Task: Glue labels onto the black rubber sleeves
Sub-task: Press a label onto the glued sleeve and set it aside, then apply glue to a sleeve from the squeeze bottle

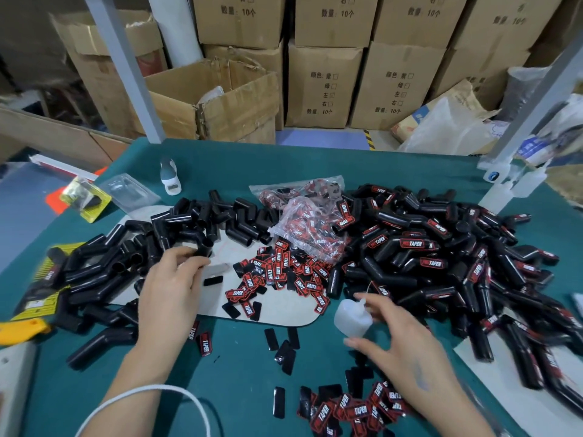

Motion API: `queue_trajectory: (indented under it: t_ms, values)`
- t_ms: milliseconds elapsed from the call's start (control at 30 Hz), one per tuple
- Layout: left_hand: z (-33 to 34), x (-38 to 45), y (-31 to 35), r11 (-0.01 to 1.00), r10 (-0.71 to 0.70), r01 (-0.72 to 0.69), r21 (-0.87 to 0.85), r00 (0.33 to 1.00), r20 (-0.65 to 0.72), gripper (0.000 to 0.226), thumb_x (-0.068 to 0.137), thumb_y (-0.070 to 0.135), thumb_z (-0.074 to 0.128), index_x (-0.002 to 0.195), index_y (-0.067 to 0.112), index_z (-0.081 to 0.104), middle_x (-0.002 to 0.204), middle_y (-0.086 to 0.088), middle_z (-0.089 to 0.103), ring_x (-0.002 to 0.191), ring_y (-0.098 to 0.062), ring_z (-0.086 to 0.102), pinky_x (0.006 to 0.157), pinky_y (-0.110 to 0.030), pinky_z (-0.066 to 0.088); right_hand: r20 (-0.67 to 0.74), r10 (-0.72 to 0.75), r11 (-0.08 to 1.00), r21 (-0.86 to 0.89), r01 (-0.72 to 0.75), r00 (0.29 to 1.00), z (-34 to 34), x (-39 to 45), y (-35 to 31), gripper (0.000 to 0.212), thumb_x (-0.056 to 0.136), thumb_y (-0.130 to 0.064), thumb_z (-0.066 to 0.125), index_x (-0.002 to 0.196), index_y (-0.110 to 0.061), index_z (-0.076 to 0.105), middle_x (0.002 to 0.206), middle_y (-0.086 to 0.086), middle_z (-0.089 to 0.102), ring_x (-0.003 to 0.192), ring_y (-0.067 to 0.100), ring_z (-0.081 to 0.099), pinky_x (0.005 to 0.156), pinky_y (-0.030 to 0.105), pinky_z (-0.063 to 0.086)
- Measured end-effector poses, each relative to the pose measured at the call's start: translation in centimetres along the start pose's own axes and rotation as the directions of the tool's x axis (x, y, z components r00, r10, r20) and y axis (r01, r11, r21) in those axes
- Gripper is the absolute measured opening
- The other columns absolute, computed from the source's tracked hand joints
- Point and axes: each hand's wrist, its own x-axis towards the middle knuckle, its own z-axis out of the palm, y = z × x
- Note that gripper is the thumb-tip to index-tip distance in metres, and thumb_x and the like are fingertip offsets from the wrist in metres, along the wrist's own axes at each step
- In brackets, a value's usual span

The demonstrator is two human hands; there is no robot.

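A: Item one, the surface (pixel 239 367)?
B: Green-covered, with a pale board (pixel 284 313) lying on its middle.

A: Sleeves?
B: Two lots. Plain black rubber sleeves (pixel 189 225), heaped on the left and across the far side of the board. Labelled sleeves (pixel 419 247), a larger heap on the right, red-and-black labels showing.

A: Loose labels?
B: Labels (pixel 284 272) scattered on the board, some face down. A second cluster (pixel 356 411) lies on the near edge of the surface. Clear bags of labels (pixel 303 228) sit between the two heaps.

A: Glue?
B: One small translucent glue bottle (pixel 351 320), lying at the board's near right corner, its thin nozzle pointing up and away.

A: The hands?
B: Left hand (pixel 170 291) reaches into the plain heap, fingertips curled at a sleeve; whether it grips cannot be told. Right hand (pixel 400 345) is spread, fingers relaxed, just beside the bottle, holding nothing.

A: Background?
B: Stacked cardboard boxes (pixel 325 86) behind the surface.
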Motion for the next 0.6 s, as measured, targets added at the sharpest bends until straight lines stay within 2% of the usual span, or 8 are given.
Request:
queue_trajectory:
  t_ms: [100, 200, 233, 300, 367, 400, 500, 600]
  values:
    - [-0.2, -0.2, 0.7, 0.993, 0.011, -0.006, -0.122, 0.999, 0.041, 0.017, 0.088, -0.004, 0.075, 0.1, 0.008, 0.079, 0.119, -0.007, 0.062, 0.101, -0.031, 0.065, 0.081, -0.039, 0.051, -0.034, 0.059, 0.996, -0.059, -0.061, 0.998, 1.5, 0.5, -0.3, 0.038, 0.09, -0.052, 0.07, 0.121, -0.048, 0.05, 0.099, -0.025, 0.053, 0.087, 0.003, 0.057, 0.067, 0.018, 0.038]
    - [-1.0, -0.1, 1.6, 0.926, -0.081, 0.1, -0.364, 0.994, 0.069, 0.025, 0.087, -0.003, 0.076, 0.09, 0.021, 0.073, 0.113, 0.007, 0.066, 0.1, -0.015, 0.066, 0.089, -0.022, 0.047, -0.101, 0.057, 0.974, 0.222, -0.033, 0.993, 1.5, 0.5, -0.4, 0.027, 0.093, -0.038, 0.074, 0.117, -0.037, 0.063, 0.103, -0.024, 0.061, 0.091, 0.002, 0.06, 0.075, 0.014, 0.042]
    - [-1.3, -0.1, 2.1, 0.849, -0.148, 0.195, -0.491, 0.98, 0.133, 0.032, 0.088, -0.002, 0.076, 0.088, 0.029, 0.067, 0.108, 0.01, 0.069, 0.099, -0.011, 0.067, 0.089, -0.017, 0.047, -0.11, 0.06, 0.917, 0.4, -0.011, 0.992, 1.2, 0.4, -0.6, 0.024, 0.094, -0.036, 0.073, 0.116, -0.039, 0.065, 0.107, -0.021, 0.066, 0.099, 0.003, 0.064, 0.08, 0.015, 0.047]
    - [-1.9, -0.5, 3.6, 0.566, -0.224, 0.393, -0.725, 0.919, 0.323, 0.036, 0.09, 0.0, 0.076, 0.092, 0.031, 0.057, 0.103, 0.0, 0.073, 0.096, -0.014, 0.069, 0.088, -0.026, 0.052, -0.052, 0.048, 0.653, 0.757, 0.009, 0.997, 0.5, -0.1, -1.4, 0.027, 0.093, -0.036, 0.073, 0.119, -0.043, 0.068, 0.119, -0.006, 0.073, 0.111, 0.011, 0.07, 0.089, 0.021, 0.056]
    - [-2.3, -1.4, 5.4, 0.21, -0.163, 0.503, -0.839, 0.864, 0.477, 0.039, 0.087, 0.001, 0.077, 0.109, 0.026, 0.057, 0.109, -0.013, 0.075, 0.099, -0.024, 0.071, 0.091, -0.04, 0.056, 0.004, 0.059, 0.355, 0.934, -0.025, 0.998, 0.0, -0.3, -2.0, 0.028, 0.097, -0.032, 0.074, 0.124, -0.037, 0.07, 0.122, 0.008, 0.074, 0.111, 0.026, 0.073, 0.089, 0.027, 0.06]
    - [-2.3, -2.0, 6.1, 0.06, -0.109, 0.532, -0.845, 0.845, 0.524, 0.045, 0.084, 0.004, 0.079, 0.118, 0.024, 0.059, 0.114, -0.016, 0.075, 0.103, -0.028, 0.071, 0.092, -0.044, 0.058, 0.018, 0.081, 0.265, 0.963, -0.039, 0.997, -0.2, -0.3, -2.2, 0.027, 0.096, -0.026, 0.07, 0.123, -0.033, 0.072, 0.119, 0.01, 0.075, 0.106, 0.031, 0.075, 0.085, 0.03, 0.061]
    - [-2.3, -3.7, 7.8, -0.185, 0.068, 0.563, -0.805, 0.825, 0.561, 0.044, 0.082, 0.012, 0.079, 0.124, 0.012, 0.068, 0.122, -0.02, 0.07, 0.115, -0.039, 0.069, 0.09, -0.049, 0.061, 0.014, 0.159, 0.24, 0.969, -0.052, 0.987, -0.5, -0.2, -2.4, 0.033, 0.087, -0.021, 0.066, 0.118, -0.025, 0.075, 0.102, 0.011, 0.075, 0.084, 0.025, 0.076, 0.069, 0.028, 0.062]
    - [-2.5, -4.6, 8.7, -0.261, 0.21, 0.647, -0.717, 0.763, 0.612, 0.03, 0.091, 0.014, 0.067, 0.121, 0.012, 0.065, 0.124, -0.022, 0.067, 0.105, -0.044, 0.071, 0.076, -0.045, 0.062, 0.0, 0.237, 0.208, 0.977, -0.051, 0.972, -0.4, 0.1, -2.0, 0.039, 0.081, -0.02, 0.07, 0.12, -0.014, 0.071, 0.093, 0.008, 0.072, 0.069, 0.015, 0.066, 0.058, 0.023, 0.057]
